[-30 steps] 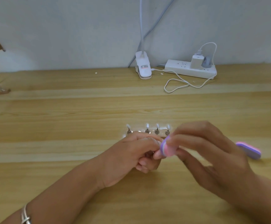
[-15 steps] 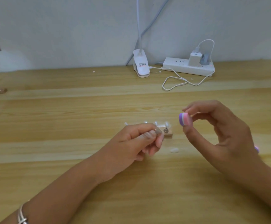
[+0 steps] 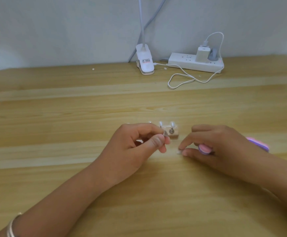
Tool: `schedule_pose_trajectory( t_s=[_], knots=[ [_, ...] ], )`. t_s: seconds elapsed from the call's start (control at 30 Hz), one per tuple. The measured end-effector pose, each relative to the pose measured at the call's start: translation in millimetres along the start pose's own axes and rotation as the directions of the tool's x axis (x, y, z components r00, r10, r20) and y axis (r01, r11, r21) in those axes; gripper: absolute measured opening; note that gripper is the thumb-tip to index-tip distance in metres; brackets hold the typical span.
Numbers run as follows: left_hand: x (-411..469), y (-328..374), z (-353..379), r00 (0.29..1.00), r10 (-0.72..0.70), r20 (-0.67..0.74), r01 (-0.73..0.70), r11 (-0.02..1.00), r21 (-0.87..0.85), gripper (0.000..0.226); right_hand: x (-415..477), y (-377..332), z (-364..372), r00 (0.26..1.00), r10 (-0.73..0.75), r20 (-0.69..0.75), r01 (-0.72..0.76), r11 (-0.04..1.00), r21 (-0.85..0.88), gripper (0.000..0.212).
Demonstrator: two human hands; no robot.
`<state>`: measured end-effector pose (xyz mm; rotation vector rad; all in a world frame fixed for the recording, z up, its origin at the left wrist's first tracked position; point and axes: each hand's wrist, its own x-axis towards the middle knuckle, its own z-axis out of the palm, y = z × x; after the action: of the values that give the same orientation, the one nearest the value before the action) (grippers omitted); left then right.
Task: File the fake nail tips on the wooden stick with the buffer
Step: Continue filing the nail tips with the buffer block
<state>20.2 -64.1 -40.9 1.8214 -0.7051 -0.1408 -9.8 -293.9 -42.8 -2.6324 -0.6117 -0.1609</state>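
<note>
So the filing just got interrupted. A second ago I had the buffer right on the tip, then I pulled it away, and now my right hand (image 3: 225,146) has dropped down to the table (image 3: 53,134). The buffer (image 3: 205,148) is tucked in my curled fingers, and my thumb and forefinger are reaching for the loose tip (image 3: 179,152) lying flat on the wood. They're right at it. I can't tell if they've actually pinched it yet.

My left hand (image 3: 139,146) hasn't really moved. It's pinching the little metal peg (image 3: 166,134) between thumb and forefinger, and as far as I can see there's no tip on it.

Just behind that is the stick (image 3: 173,136), with a couple of tips (image 3: 172,124) standing on it. The rest of it is hidden by my left hand.

My guess is the tip popped off mid-file, so it has to go back on the peg before I can buff any more. It's tiny and slippery, easy to flick away.

A spare buffer (image 3: 260,145) sits behind my right hand. The lamp clip (image 3: 144,63) and power strip (image 3: 190,65) are way back by the wall.
</note>
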Motion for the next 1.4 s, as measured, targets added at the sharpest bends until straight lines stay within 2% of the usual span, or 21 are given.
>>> schedule_pose_trajectory(
  t_s=[0.17, 0.37, 0.53, 0.6, 0.9, 1.17, 1.3, 1.4],
  knots=[
    [-1.3, -1.4, 4.6, 0.999, -0.02, 0.041, 0.018, 0.999, 0.032, 0.017, 2.3, -10.4, 6.7, 0.995, -0.043, -0.087, 0.032, 0.992, -0.119, 0.005],
    [-1.6, -3.0, 5.6, 1.0, -0.019, 0.007, 0.019, 0.999, 0.051, 0.016, 6.1, -7.4, 10.1, 0.99, -0.015, -0.138, 0.011, 0.999, -0.032, 0.007],
    [-2.0, -0.7, 4.4, 0.994, -0.011, 0.106, 0.003, 0.997, 0.071, 0.023, 5.8, -12.8, -1.1, 0.927, -0.111, -0.358, 0.167, 0.977, 0.13, 0.006],
    [-2.4, -0.6, 5.6, 0.99, -0.002, 0.139, -0.009, 0.997, 0.08, 0.024, 4.5, -15.5, -2.1, 0.906, -0.15, -0.395, 0.219, 0.966, 0.135, 0.007],
    [-2.4, 1.1, 6.5, 0.96, 0.068, 0.27, -0.072, 0.997, 0.003, 0.025, 2.7, -14.7, 2.4, 0.912, -0.202, -0.357, 0.272, 0.949, 0.158, 0.007],
    [-1.9, -2.8, 6.2, 0.96, 0.068, 0.273, -0.052, 0.996, -0.066, 0.024, 1.5, -11.5, 7.6, 0.889, -0.256, -0.38, 0.322, 0.939, 0.12, 0.016],
    [-2.2, -4.0, 5.1, 0.964, 0.022, 0.266, 0.019, 0.988, -0.152, 0.025, 3.6, -13.2, 10.7, 0.878, -0.273, -0.392, 0.347, 0.928, 0.132, 0.017],
    [-3.0, -5.0, 2.7, 0.968, -0.007, 0.25, 0.041, 0.99, -0.131, 0.024, 6.3, -15.5, 11.6, 0.87, -0.291, -0.398, 0.361, 0.926, 0.113, 0.016]
  ],
)
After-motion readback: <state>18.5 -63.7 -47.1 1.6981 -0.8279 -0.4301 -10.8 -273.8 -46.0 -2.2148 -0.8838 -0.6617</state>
